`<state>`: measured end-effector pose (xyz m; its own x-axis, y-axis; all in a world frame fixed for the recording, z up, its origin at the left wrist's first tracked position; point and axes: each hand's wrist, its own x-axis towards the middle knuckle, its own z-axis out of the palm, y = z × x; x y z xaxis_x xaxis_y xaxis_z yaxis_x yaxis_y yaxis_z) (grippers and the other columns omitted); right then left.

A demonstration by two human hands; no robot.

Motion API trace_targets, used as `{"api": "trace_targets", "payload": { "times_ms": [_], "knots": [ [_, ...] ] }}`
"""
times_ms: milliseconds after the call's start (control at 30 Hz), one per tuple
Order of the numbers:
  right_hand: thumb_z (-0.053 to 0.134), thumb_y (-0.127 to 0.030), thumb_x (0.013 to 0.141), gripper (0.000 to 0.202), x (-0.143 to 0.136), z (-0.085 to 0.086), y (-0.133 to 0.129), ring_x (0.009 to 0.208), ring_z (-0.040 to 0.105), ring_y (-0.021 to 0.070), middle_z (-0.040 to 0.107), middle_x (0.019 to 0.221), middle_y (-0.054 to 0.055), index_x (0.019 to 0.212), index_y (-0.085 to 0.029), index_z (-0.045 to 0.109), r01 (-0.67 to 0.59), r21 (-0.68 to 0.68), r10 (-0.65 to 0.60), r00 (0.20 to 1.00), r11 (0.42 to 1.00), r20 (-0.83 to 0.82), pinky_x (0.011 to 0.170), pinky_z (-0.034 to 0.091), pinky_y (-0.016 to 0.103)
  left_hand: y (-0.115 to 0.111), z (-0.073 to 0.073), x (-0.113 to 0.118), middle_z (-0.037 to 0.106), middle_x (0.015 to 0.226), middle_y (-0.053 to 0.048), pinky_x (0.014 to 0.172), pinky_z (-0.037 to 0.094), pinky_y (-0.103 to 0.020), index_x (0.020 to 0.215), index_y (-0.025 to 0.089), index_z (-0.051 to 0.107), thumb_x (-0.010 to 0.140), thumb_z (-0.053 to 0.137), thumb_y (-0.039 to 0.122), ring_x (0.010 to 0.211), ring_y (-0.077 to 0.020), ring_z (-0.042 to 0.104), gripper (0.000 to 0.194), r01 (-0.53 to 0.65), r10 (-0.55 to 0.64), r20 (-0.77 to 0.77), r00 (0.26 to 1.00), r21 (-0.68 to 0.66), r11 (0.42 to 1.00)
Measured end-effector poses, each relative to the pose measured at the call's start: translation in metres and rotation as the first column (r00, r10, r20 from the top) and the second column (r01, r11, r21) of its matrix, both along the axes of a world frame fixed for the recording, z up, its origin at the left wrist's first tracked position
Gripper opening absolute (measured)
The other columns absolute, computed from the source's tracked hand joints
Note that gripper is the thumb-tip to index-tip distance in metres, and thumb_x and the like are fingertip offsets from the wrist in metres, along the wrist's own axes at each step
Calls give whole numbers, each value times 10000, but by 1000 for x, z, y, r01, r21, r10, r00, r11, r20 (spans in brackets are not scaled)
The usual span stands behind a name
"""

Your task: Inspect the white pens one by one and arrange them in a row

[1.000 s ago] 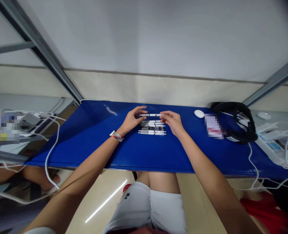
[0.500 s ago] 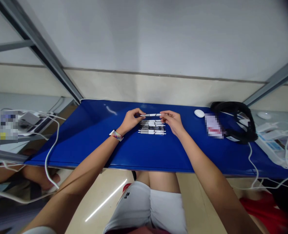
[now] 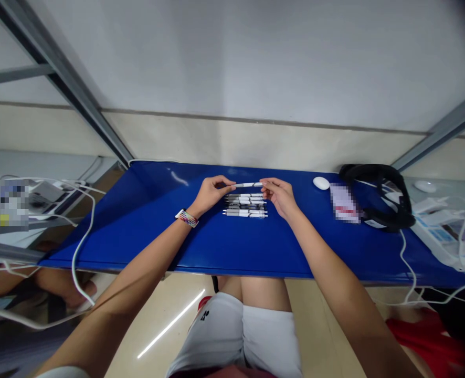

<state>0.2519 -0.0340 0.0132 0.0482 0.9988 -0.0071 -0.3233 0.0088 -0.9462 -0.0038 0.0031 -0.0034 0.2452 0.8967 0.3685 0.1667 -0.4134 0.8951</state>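
Observation:
A white and grey pen (image 3: 249, 185) lies crosswise between my two hands, behind a row of similar pens. My left hand (image 3: 212, 193) pinches its left end between thumb and fingertips. At the other end, my right hand (image 3: 280, 195) grips it the same way. Several white, grey and black pens (image 3: 245, 213) are laid side by side just in front of it on the blue tabletop (image 3: 232, 244), all pointing left to right. A patterned band with a white piece circles my left wrist.
On the right are a white oval object (image 3: 321, 183), a blurred-out packet (image 3: 343, 202) and a black headset-like strap (image 3: 398, 197). White cables (image 3: 408, 262) hang over the right edge. Metal posts (image 3: 94, 113) frame the table. Parts of other people show at both lower sides.
The pen between my hands has risen very slightly and turned a little, its dark marking looking different. Both hands keep their hold, and the row of pens stays put.

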Motion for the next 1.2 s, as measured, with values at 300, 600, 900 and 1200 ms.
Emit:
{"api": "trace_targets", "payload": {
  "times_ms": [300,600,900,1200],
  "knots": [
    [648,-230,945,222,8,10,1,641,602,110,693,802,44,1136,-145,724,-305,-187,154,815,934,-559,532,526,189,0,6,2,798,919,-57,773,538,-317,972,182,801,790,913,369,788,-165,698,284,-15,17,114,993,-16,1000],
    [605,-209,1009,143,2,9,1,604,557,86,637,754,7,1109,-164,698,-256,-159,106,780,954,-617,538,521,158,0,5,3,786,885,-47,770,532,-313,996,197,820,832,890,374,780,-154,683,251,9,-7,128,992,-15,1000],
    [700,-285,947,146,0,7,0,632,511,109,609,780,3,1059,-195,726,-195,-97,123,860,976,-495,580,517,229,-3,8,5,790,876,-52,775,548,-328,963,191,825,803,907,387,770,-160,681,266,-16,20,136,990,-32,999],
    [677,-351,968,183,-1,9,-2,658,514,118,607,800,18,1054,-200,734,-179,-59,130,870,982,-475,583,519,234,-2,6,5,800,909,-61,809,571,-339,981,191,826,805,902,409,809,-172,703,290,-9,15,141,990,-45,999]
  ]
}}
